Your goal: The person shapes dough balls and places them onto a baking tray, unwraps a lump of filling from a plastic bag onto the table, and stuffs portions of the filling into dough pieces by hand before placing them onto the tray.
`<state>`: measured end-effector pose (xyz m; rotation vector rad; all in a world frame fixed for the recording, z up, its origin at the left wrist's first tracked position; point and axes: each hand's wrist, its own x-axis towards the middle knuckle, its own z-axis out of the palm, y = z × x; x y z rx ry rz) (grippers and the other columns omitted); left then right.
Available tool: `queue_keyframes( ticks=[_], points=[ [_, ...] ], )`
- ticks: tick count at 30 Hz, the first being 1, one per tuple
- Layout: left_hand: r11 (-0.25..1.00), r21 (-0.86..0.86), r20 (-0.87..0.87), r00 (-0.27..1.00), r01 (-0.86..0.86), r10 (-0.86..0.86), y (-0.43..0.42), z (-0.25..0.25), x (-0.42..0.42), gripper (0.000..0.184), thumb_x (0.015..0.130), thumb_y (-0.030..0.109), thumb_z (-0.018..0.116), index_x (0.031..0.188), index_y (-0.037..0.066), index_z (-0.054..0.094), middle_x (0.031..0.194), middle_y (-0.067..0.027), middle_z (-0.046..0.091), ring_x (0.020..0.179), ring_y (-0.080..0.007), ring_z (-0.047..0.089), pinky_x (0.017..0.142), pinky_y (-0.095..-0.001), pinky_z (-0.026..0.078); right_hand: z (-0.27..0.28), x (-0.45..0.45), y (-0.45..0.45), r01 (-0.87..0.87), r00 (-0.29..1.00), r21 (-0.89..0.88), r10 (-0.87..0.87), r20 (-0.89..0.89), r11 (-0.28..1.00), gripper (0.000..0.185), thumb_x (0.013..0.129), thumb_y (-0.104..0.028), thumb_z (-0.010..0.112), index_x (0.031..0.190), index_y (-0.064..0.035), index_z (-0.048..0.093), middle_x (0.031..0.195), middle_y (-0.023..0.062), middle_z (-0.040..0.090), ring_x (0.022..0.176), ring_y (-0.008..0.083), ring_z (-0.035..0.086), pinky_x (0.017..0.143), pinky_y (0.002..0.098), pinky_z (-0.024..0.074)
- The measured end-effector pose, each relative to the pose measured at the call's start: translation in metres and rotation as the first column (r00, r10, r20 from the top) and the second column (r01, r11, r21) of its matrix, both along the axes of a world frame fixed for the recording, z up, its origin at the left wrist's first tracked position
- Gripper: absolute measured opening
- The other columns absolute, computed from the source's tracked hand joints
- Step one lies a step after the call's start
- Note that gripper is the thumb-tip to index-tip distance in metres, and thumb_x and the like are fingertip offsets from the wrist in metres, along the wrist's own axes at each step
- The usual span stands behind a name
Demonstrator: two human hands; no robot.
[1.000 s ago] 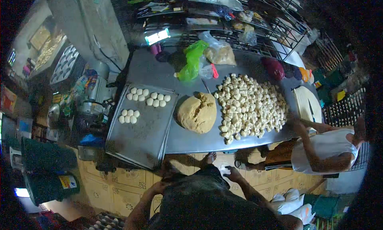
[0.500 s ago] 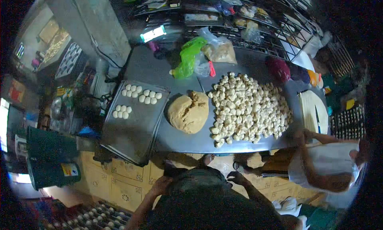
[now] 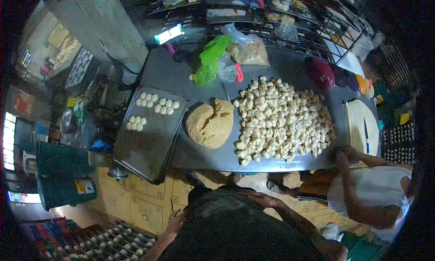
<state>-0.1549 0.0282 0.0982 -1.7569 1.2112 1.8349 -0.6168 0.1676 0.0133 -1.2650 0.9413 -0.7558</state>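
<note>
At a grey worktable in a dim, cluttered workroom, a person in dark clothing stands before a large cracked mound of dough. The right hand lies against the front of the clothing, its fingers loosely extended. The left hand hangs low at the person's side, partly lost in shadow; its grip cannot be told. The mound sits near the table's middle, between a metal tray bearing three clusters of small white balls and a broad heap of pale dough pieces. Behind it lies a green plastic bag. At right, a co-worker in a white top holds both hands together at the table's edge, seemingly clasped.
</note>
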Motion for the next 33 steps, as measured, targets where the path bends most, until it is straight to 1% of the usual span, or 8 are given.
queue_keyframes(
  ticks=[4,7,10,15,23,25,29,33],
  points=[
    [0.978,-0.207,0.01,1.0,0.019,-0.017,0.077,-0.144,0.189,0.04,0.099,0.023,0.053,0.135,0.005,0.054,0.132,-0.0172,0.055,0.112,-0.0344,0.058,0.093,-0.0424,0.049,0.034,-0.004,-0.002,0.166,0.986,0.234,-0.166,-0.02,0.958,0.04,0.105,-0.024,0.047,0.143,-0.01,0.049,0.151,0.0127,0.041,0.135,0.0215,0.042,0.107,0.0375,0.0382],
    [0.954,-0.298,0.012,0.999,0.038,-0.036,0.056,-0.171,0.195,0.037,0.099,0.023,0.055,0.131,0.004,0.057,0.127,-0.0165,0.058,0.107,-0.035,0.061,0.091,-0.043,0.05,0.044,-0.017,0.01,-0.052,0.504,0.293,0.279,-0.818,0.955,0.038,0.104,-0.025,0.051,0.138,-0.0093,0.054,0.141,0.0109,0.053,0.124,0.0191,0.052,0.1,0.0345,0.0437],
    [0.086,-0.907,0.361,0.868,0.411,-0.342,-0.053,-0.036,0.115,0.035,0.1,0.022,0.054,0.132,0.006,0.057,0.125,-0.0164,0.061,0.101,-0.034,0.064,0.089,-0.0427,0.052,0.047,0.004,-0.014,0.422,0.72,0.222,-0.176,-0.671,0.879,0.044,0.1,-0.032,0.055,0.136,-0.0071,0.055,0.128,0.0122,0.061,0.124,0.0256,0.052,0.104,0.0383,0.0411],
    [0.826,-0.525,-0.341,0.838,0.207,-0.427,-0.145,0.035,-0.027,0.04,0.104,0.027,0.041,0.136,0.007,0.054,0.133,-0.0175,0.059,0.125,-0.0305,0.054,0.104,-0.0414,0.042,0.061,0.101,-0.067,0.483,0.875,0.507,-0.383,-0.295,0.714,0.052,0.101,-0.04,0.052,0.143,-0.01,0.049,0.137,0.016,0.055,0.134,0.0279,0.045,0.11,0.039,0.0366],
    [0.79,-0.325,-0.331,0.72,0.519,-0.609,-0.142,-0.146,0.097,0.047,0.1,0.029,0.046,0.143,0.011,0.048,0.138,-0.0177,0.055,0.126,-0.0354,0.053,0.109,-0.0415,0.04,0.0,0.123,0.087,0.372,0.92,0.454,-0.386,-0.065,0.81,0.058,0.096,-0.041,0.059,0.147,-0.0166,0.045,0.149,0.0171,0.044,0.139,0.0279,0.04,0.11,0.0403,0.0376],
    [-0.147,-0.303,0.296,-0.053,0.942,-0.954,-0.145,-0.114,0.115,0.052,0.097,0.028,0.05,0.146,0.011,0.043,0.133,-0.0184,0.057,0.121,-0.0377,0.056,0.107,-0.0436,0.042,-0.032,0.093,0.118,-0.006,0.651,0.44,0.338,-0.679,0.898,0.066,0.086,-0.047,0.072,0.138,-0.0112,0.054,0.132,0.0173,0.058,0.117,0.0308,0.06,0.094,0.0444,0.0488],
    [0.656,-0.472,-0.025,0.735,0.589,-0.678,-0.155,-0.033,0.089,0.052,0.095,0.022,0.053,0.146,0.014,0.043,0.133,-0.0179,0.056,0.12,-0.0368,0.056,0.101,-0.049,0.045,0.089,0.112,-0.019,0.637,0.472,-0.081,-0.471,-0.745,0.766,0.054,0.091,-0.035,0.067,0.137,-0.0106,0.054,0.132,0.0208,0.057,0.118,0.0318,0.06,0.094,0.0481,0.0494],
    [0.092,-0.768,0.158,0.326,0.634,-0.932,-0.128,-0.076,0.074,0.05,0.094,0.021,0.056,0.142,0.011,0.046,0.135,-0.0181,0.054,0.121,-0.0364,0.054,0.095,-0.0472,0.049,0.006,0.113,0.031,0.587,0.578,-0.025,-0.44,-0.687,0.809,0.047,0.094,-0.036,0.06,0.134,-0.0123,0.056,0.13,0.0193,0.058,0.116,0.0319,0.06,0.098,0.0431,0.0475]
  ],
)
